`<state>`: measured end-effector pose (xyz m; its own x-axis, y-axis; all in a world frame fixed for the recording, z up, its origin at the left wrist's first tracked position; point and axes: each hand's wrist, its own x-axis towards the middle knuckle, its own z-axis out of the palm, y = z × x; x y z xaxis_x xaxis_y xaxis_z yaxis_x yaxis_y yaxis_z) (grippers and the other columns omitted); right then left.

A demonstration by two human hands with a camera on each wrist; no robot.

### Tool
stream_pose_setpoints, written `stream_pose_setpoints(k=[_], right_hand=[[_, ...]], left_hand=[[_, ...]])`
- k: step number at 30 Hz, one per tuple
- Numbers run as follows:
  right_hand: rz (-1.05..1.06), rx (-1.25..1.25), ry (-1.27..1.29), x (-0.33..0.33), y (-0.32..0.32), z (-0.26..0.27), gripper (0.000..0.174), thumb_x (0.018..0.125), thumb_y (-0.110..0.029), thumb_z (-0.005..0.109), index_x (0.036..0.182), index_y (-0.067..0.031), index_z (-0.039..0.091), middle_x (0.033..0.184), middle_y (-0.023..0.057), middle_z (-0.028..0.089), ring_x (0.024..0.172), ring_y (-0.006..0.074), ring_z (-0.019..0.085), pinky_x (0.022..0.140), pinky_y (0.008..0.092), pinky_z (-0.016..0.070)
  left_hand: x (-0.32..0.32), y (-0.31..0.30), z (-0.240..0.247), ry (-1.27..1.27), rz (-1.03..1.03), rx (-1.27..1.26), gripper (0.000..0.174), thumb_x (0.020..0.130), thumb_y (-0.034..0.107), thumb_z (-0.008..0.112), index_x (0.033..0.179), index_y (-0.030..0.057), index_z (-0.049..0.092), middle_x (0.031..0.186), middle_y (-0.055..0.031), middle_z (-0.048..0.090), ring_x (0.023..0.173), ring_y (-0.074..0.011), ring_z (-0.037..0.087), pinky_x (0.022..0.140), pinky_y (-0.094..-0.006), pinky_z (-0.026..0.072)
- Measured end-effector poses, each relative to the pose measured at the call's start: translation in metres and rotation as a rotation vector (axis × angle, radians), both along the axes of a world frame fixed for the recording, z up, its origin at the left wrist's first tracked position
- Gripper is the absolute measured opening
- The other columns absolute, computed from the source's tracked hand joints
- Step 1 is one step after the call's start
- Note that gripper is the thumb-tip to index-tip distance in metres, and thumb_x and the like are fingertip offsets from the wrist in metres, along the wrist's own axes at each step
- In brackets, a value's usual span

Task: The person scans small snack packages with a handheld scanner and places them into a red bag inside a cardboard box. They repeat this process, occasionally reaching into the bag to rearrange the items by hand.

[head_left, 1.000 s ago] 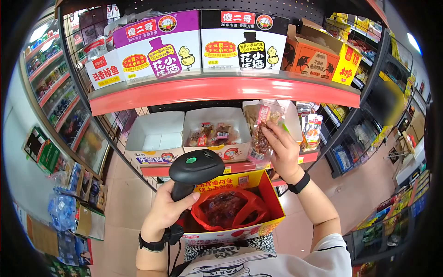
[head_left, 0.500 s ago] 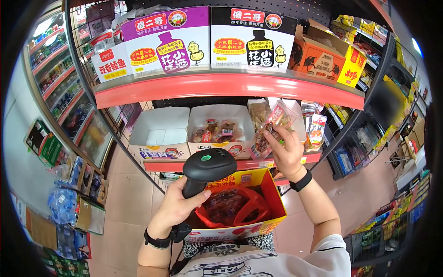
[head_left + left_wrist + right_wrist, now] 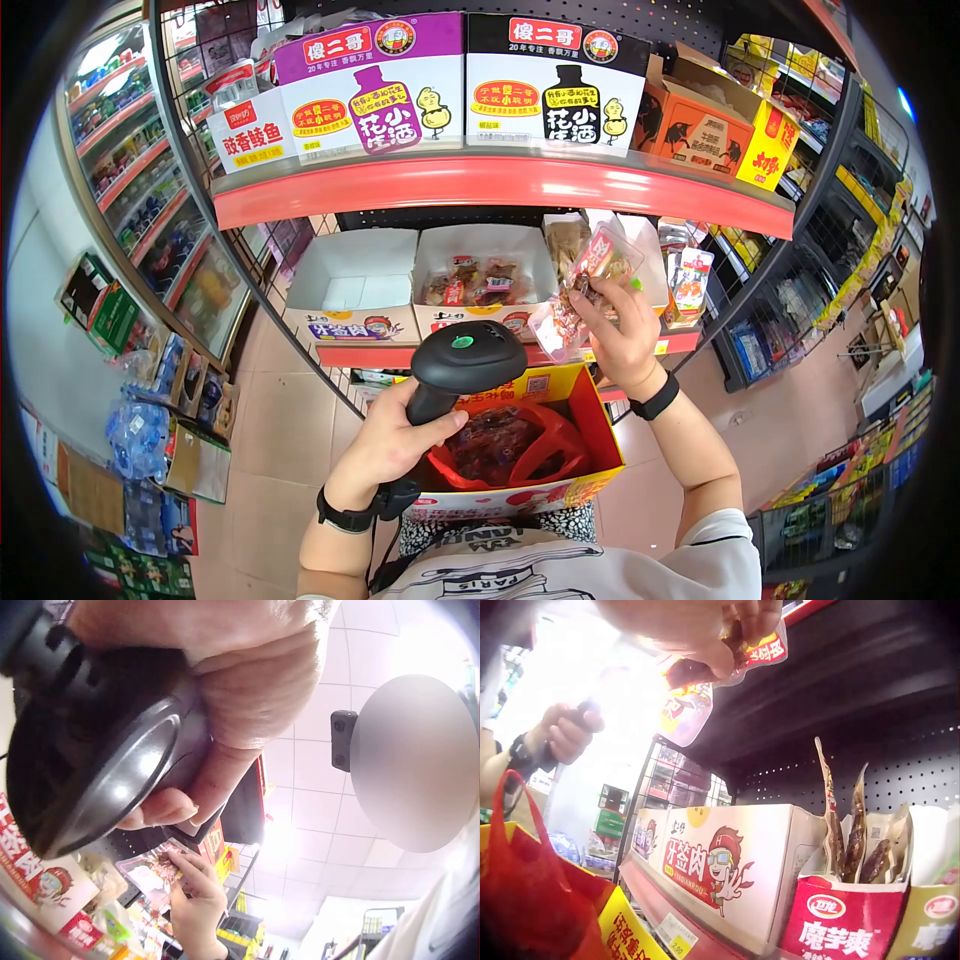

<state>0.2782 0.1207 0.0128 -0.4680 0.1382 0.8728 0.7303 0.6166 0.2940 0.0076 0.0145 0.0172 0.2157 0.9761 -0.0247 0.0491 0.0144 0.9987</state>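
Note:
My left hand (image 3: 395,440) grips the handle of a black barcode scanner (image 3: 470,365) with a green light on top. In the left wrist view, the fingers (image 3: 165,806) curl round the scanner's dark body. With fingertips and thumb, my right hand (image 3: 625,335) pinches a clear snack packet (image 3: 602,258) with a red label and brown pieces inside. The packet is tilted and overlaps the shelf boxes in the head view. Below the hands, a yellow-and-red carton (image 3: 590,488) contains a red plastic bag (image 3: 575,450) with dark wrapped snacks in it.
On the lower shelf stand a white box (image 3: 350,270) and a second box (image 3: 480,318) with a few packets. A red box (image 3: 847,922) of upright pouches is nearby. Purple (image 3: 370,100) and black cartons (image 3: 560,90) fill the upper shelf, behind its red edge (image 3: 500,190).
The scanner in my left hand has moved right and closer to the packet. My right hand has shifted slightly right, and the packet leans more. The head view has turned a little.

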Motion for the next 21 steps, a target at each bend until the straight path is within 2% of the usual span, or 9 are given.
stream_pose_setpoints(k=[6,13,17,20,21], right_hand=[[0.008,-0.008,0.002,-0.001,-0.001,0.000,0.038,0.060,-0.006,0.061,0.097,-0.0093,0.068,0.099,0.0100,0.058,0.078,0.0238,0.055,0.062,0.0316,0.0480],[-0.002,-0.069,0.015,0.001,0.000,-0.001,0.042,0.059,-0.002,0.062,0.099,-0.0081,0.067,0.100,0.0105,0.057,0.077,0.0246,0.055,0.063,0.0318,0.0479],[-0.021,-0.215,0.093,-0.003,0.010,0.001,0.038,0.062,-0.001,0.063,0.100,-0.0067,0.065,0.099,0.0105,0.058,0.079,0.0260,0.057,0.065,0.0327,0.0485],[0.048,-0.325,0.217,-0.016,0.020,0.006,0.027,0.072,-0.005,0.065,0.099,-0.0051,0.063,0.094,0.0106,0.062,0.080,0.0280,0.061,0.066,0.0345,0.0497],[0.049,-0.323,0.220,-0.021,0.025,0.006,0.027,0.072,-0.005,0.065,0.099,-0.0051,0.063,0.094,0.0106,0.062,0.080,0.0280,0.061,0.066,0.0345,0.0497]], left_hand=[[0.000,0.001,-0.001,0.028,-0.012,-0.002,0.024,0.077,0.012,0.068,0.095,0.0002,0.058,0.079,0.0005,0.055,0.070,-0.0074,0.048,0.064,-0.0232,0.0410],[-0.004,-0.002,-0.001,0.058,-0.011,-0.015,0.026,0.077,0.011,0.068,0.099,-0.0001,0.058,0.080,0.0005,0.056,0.071,-0.0076,0.048,0.064,-0.0231,0.0410],[-0.016,-0.007,-0.001,-0.024,0.091,0.038,0.026,0.078,0.007,0.067,0.101,0.0012,0.056,0.077,0.0004,0.055,0.064,-0.0073,0.049,0.058,-0.0222,0.0418],[-0.034,-0.008,-0.012,-0.063,0.155,0.008,0.025,0.078,0.005,0.066,0.101,0.0023,0.056,0.075,0.0002,0.055,0.060,-0.0069,0.050,0.053,-0.0218,0.0418],[-0.038,-0.009,-0.015,-0.075,0.186,-0.007,0.024,0.078,0.005,0.066,0.100,0.0028,0.057,0.075,0.0000,0.054,0.058,-0.0067,0.051,0.052,-0.0218,0.0417]])
